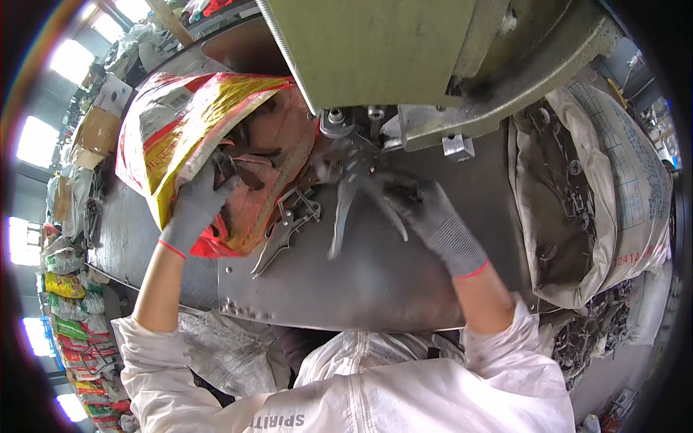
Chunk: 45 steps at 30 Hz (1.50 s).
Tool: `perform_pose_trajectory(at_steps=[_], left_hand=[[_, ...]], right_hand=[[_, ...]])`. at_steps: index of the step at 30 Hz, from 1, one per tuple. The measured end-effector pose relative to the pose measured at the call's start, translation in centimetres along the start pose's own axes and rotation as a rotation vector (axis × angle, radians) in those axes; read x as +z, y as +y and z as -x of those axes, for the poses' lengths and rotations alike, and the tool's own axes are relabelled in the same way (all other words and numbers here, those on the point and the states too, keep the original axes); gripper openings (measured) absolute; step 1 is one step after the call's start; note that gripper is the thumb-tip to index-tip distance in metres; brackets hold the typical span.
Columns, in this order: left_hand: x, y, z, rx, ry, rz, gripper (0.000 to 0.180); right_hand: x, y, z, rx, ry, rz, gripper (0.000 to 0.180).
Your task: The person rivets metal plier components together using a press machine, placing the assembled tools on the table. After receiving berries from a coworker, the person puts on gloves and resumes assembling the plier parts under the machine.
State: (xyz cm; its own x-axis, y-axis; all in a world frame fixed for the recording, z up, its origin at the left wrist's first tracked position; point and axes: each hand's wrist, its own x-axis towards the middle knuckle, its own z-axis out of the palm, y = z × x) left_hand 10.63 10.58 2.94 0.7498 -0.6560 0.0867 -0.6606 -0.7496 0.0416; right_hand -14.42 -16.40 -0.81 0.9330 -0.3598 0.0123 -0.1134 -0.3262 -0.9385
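Note:
My left hand (196, 208), in a grey glove with a red cuff, reaches into the mouth of a red, yellow and white woven sack (162, 130). Its fingers are closed around a dark metal part (225, 167) among similar pieces. Under the press head, my right hand (426, 216), gloved alike with blackened fingers, grips the upper end of a plier-shaped metal tool (343, 216) with two splayed legs. Motion blurs the tool's top, and the fingertips are partly hidden. Between the hands, another handle-shaped metal piece (278, 242) lies beside the sack on the metal table (346, 292).
A large green machine head (382, 50) overhangs the table's far side, with bolts and a punch (375, 119) beneath. At the right stands an open white sack (632, 195) of metal parts. Small round bits (245, 310) lie by the near edge. Stacked sacks (68, 307) line the left.

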Motion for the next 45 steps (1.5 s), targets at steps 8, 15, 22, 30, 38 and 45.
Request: perform_pose_trajectory(at_steps=[8,15,22,30,38,45], left_hand=[[-1.2,17.9,4.0,0.181,-0.23,0.826,0.026],[6.4,16.3,4.6,-0.006,-0.418,0.681,0.022],[2.7,17.0,3.0,-0.007,-0.276,1.121,0.043],[5.4,15.4,0.2,0.798,0.303,0.01,0.056],[5.7,16.3,-1.2,0.771,-0.172,-0.059,0.041],[1.2,9.2,-2.1,0.05,-0.078,0.09,0.031]], right_hand=[[-18.7,15.8,-8.2,-0.168,0.573,1.103,0.044],[-11.6,6.4,-4.1,-0.324,0.289,0.876,0.029],[-2.8,-1.5,0.1,0.377,0.393,-0.513,0.024],[-0.2,-2.2,0.8,0.363,0.222,-0.539,0.029],[1.2,0.8,-0.1,0.309,0.219,-0.524,0.028],[1.0,0.7,0.1,0.36,0.238,-0.542,0.027]])
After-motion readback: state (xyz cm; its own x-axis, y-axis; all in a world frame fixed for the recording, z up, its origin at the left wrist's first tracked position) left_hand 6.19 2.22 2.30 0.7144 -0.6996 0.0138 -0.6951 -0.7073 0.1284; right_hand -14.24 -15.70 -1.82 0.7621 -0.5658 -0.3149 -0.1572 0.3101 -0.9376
